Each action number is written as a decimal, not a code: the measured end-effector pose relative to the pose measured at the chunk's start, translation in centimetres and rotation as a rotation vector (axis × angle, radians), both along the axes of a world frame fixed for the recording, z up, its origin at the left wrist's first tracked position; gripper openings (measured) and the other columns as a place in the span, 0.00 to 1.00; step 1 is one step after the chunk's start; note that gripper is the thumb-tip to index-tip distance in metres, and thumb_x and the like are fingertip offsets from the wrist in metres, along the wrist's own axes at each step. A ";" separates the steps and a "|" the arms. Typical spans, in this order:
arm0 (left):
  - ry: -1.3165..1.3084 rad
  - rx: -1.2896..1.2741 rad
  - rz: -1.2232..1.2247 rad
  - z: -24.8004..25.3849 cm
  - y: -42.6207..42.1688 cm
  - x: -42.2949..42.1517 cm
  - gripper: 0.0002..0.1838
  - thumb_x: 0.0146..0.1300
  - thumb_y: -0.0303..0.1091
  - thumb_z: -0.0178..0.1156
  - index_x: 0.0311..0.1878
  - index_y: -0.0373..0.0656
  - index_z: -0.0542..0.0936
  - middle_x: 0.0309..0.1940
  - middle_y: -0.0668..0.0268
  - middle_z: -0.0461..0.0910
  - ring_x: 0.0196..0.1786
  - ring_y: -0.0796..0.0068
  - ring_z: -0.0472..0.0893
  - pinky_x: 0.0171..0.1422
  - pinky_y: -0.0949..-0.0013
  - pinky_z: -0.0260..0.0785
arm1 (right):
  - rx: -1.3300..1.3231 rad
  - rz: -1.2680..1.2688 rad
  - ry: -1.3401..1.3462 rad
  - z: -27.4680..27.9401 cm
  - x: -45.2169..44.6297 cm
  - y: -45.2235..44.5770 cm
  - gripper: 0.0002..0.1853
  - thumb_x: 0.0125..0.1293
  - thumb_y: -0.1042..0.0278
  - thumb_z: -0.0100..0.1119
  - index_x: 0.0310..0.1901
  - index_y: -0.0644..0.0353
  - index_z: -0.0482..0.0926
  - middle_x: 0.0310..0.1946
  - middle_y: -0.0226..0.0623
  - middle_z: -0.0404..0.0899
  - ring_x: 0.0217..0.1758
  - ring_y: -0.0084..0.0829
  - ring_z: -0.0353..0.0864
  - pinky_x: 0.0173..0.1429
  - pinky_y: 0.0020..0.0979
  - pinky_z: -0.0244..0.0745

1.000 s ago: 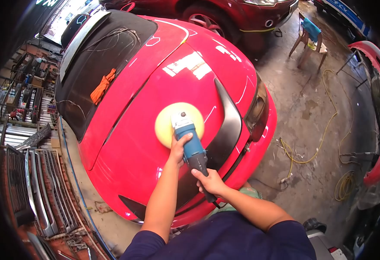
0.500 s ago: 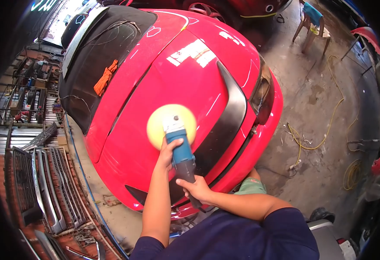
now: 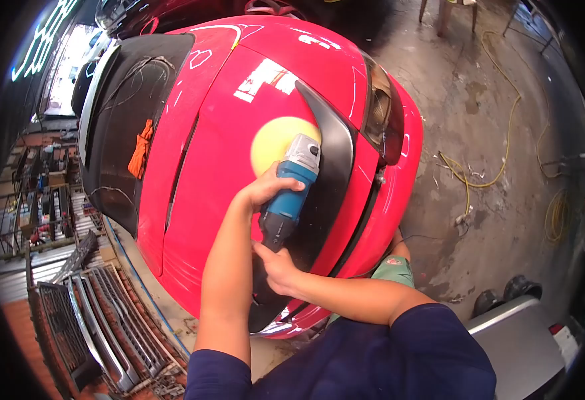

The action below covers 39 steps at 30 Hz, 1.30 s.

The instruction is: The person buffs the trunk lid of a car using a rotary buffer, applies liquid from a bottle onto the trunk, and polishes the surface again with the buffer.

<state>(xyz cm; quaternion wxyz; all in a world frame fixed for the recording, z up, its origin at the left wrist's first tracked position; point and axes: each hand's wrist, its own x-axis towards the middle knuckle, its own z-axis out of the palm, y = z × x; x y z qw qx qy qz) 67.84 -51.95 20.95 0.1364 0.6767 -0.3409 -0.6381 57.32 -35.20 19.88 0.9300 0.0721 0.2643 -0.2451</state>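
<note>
My left hand (image 3: 269, 188) is wrapped round the blue body of a polisher (image 3: 294, 183), close behind its metal head. Lower down, my right hand (image 3: 278, 268) grips the tool's dark rear handle. The round yellow pad (image 3: 270, 145), blurred at its edge, lies over the glossy red panel of a car (image 3: 219, 180), beside a curved black trim piece (image 3: 332, 153). The polisher's head covers the pad's right part. An orange cloth (image 3: 140, 150) rests on the dark car window (image 3: 129, 87).
Grilles (image 3: 109, 327) lie on the floor at the left, near cluttered shelves (image 3: 29, 193). A yellow hose (image 3: 506, 157) winds over the concrete floor at the right. A chair (image 3: 449, 13) stands at the top, and a silver car part (image 3: 522, 340) is at the lower right.
Both hands have carried the polisher up and right across the panel, towards the black trim. The tool has tilted to point up and right. My view has shifted too.
</note>
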 end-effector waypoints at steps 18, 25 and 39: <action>-0.050 0.099 -0.172 2.7 28.7 11.6 0.59 0.51 0.47 0.82 0.81 0.35 0.61 0.66 0.47 0.77 0.67 0.55 0.81 0.69 0.52 0.79 | 0.055 0.116 -0.185 2.3 11.1 28.5 0.07 0.75 0.64 0.70 0.42 0.58 0.85 0.37 0.32 0.87 0.45 0.30 0.87 0.55 0.36 0.78; 0.006 0.114 0.108 3.2 40.1 13.3 0.53 0.54 0.42 0.80 0.80 0.42 0.62 0.63 0.53 0.77 0.64 0.59 0.81 0.64 0.49 0.83 | 0.088 0.412 -0.148 1.7 9.9 36.5 0.09 0.74 0.64 0.74 0.45 0.56 0.83 0.39 0.33 0.86 0.46 0.31 0.87 0.55 0.39 0.81; 0.175 -0.083 0.146 0.9 24.8 10.7 0.45 0.62 0.48 0.76 0.78 0.42 0.68 0.57 0.55 0.81 0.52 0.62 0.86 0.57 0.55 0.86 | -0.119 0.264 0.258 1.6 5.8 20.3 0.12 0.71 0.64 0.76 0.37 0.63 0.83 0.28 0.33 0.84 0.27 0.27 0.84 0.33 0.35 0.81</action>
